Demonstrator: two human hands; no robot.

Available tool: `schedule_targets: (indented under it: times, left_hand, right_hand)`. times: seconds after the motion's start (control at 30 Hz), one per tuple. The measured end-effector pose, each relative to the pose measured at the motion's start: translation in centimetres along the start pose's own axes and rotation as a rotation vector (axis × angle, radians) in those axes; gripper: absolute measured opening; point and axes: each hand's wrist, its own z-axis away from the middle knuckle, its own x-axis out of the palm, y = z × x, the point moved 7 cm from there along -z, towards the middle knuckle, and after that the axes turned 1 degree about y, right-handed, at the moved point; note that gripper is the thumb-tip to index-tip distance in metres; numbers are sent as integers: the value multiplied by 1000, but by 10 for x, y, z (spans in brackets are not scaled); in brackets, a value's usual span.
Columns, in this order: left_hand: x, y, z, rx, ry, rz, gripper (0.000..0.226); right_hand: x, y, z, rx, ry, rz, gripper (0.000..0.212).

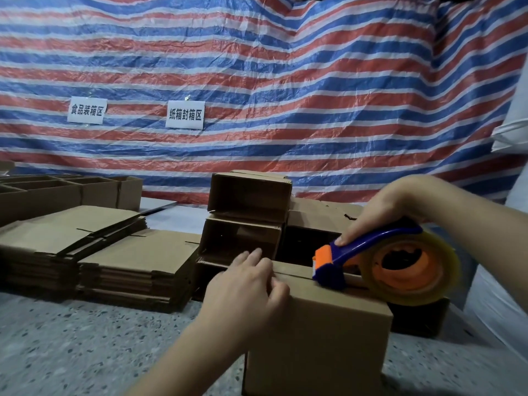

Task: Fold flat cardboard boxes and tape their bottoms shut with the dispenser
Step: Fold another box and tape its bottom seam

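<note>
A folded cardboard box (317, 344) stands on the speckled floor right in front of me, its closed flaps facing up with a seam along the middle. My left hand (245, 284) rests on the box's top left edge, fingers laid over the flaps and thumb curled at the front corner. My right hand (391, 207) grips the blue handle of the tape dispenser (385, 264). Its orange and blue head presses on the seam, and the clear tape roll on an orange hub sits over the box's right end.
Two stacks of flat cardboard boxes (94, 252) lie to the left. Folded open boxes (248, 207) are piled behind, with more (57, 192) at far left. A striped tarp (257, 81) with two paper signs hangs at the back. White sacks (511, 252) stand on the right.
</note>
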Motion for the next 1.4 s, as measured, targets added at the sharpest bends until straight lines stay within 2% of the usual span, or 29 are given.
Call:
schedule_targets:
  times: [0.13,0.27,0.3,0.47,0.67,0.9,1.03,1.13,1.23,1.4]
  left_hand:
    - [8,25,-11,139,-135,-46,57]
    - [18,37,-6,211,-163,-183,96]
    - [17,37,-6,218,-154,-215,100]
    - [12,41,-4,278,-111,-256,86]
    - [12,39,-2,249,-160,-222,93]
    - [9,43,-4,220,-306,-213,82]
    - [4,63,-8,310,-383,-190,67]
    - [16,90,-12,339,-418,-121,81]
    - [39,110,-13,322,-420,-189,96]
    - [51,105,-17,339,-331,-237,94]
  right_hand:
    - [0,2,-1,7,9,-39,74]
    - [1,3,-1,-12,30,-60,69]
    - [0,3,-1,-15,45,-61,68]
    - [-2,13,1,-19,37,-58,77]
    - [-7,75,2,50,12,-54,105]
    - [13,81,-4,37,-14,-59,96]
    - [17,85,-2,29,-25,-103,92]
    - [18,83,-4,11,-17,-94,96]
    - [19,86,-4,13,-24,-93,99]
    - [23,97,-9,-5,-32,-184,97]
